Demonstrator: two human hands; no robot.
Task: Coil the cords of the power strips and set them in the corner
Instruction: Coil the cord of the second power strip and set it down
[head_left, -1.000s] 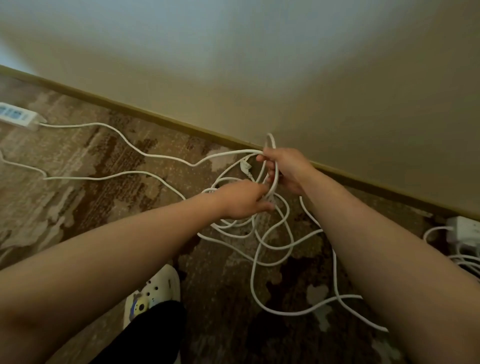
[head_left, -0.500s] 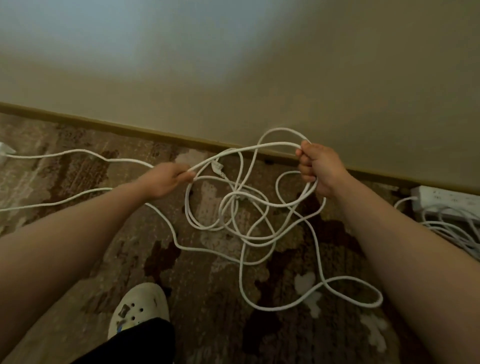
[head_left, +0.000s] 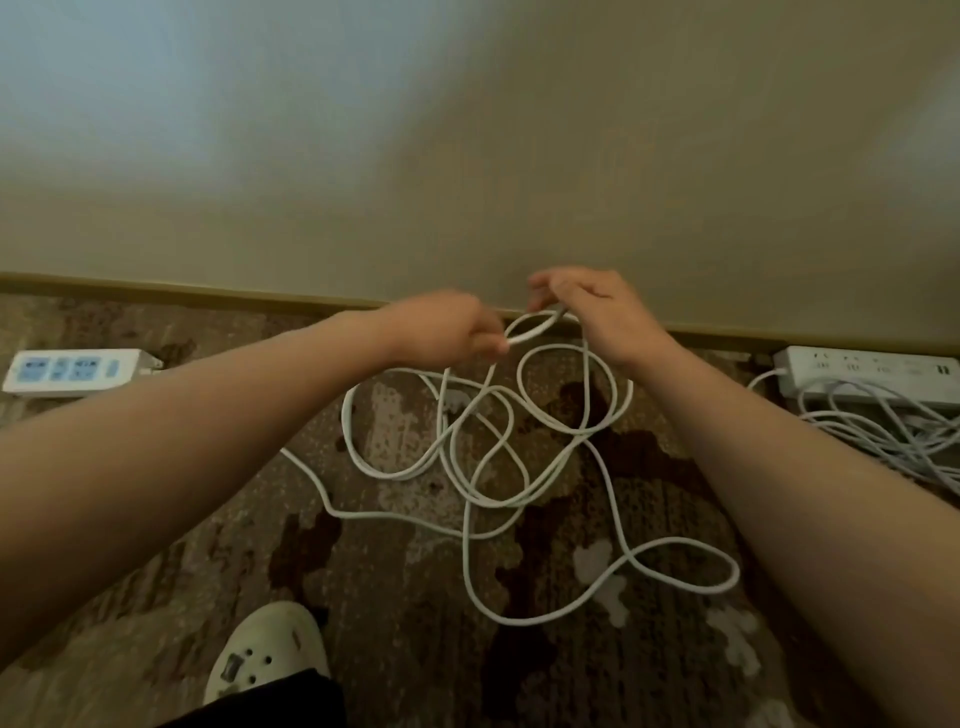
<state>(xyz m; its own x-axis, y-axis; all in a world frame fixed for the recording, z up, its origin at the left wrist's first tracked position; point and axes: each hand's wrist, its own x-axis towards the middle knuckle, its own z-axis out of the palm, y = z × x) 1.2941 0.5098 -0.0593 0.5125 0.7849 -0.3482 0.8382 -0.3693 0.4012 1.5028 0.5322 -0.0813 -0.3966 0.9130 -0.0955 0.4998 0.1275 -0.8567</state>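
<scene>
A long white cord lies in loose tangled loops on the patterned carpet. My left hand pinches a stretch of it near the baseboard. My right hand holds the top of several hanging loops, fingers curled over them. The cord runs left toward a white power strip with blue sockets lying by the wall. A second white power strip sits at the right by the wall, its own cord bunched beside it.
A beige wall with a brown baseboard runs across the view. The floor is brown patterned carpet. My foot in a white clog stands at the bottom centre.
My left hand has swung from the left back to my right hand, bringing another length of cord. The blue-socket power strip has been dragged into view at the left.
</scene>
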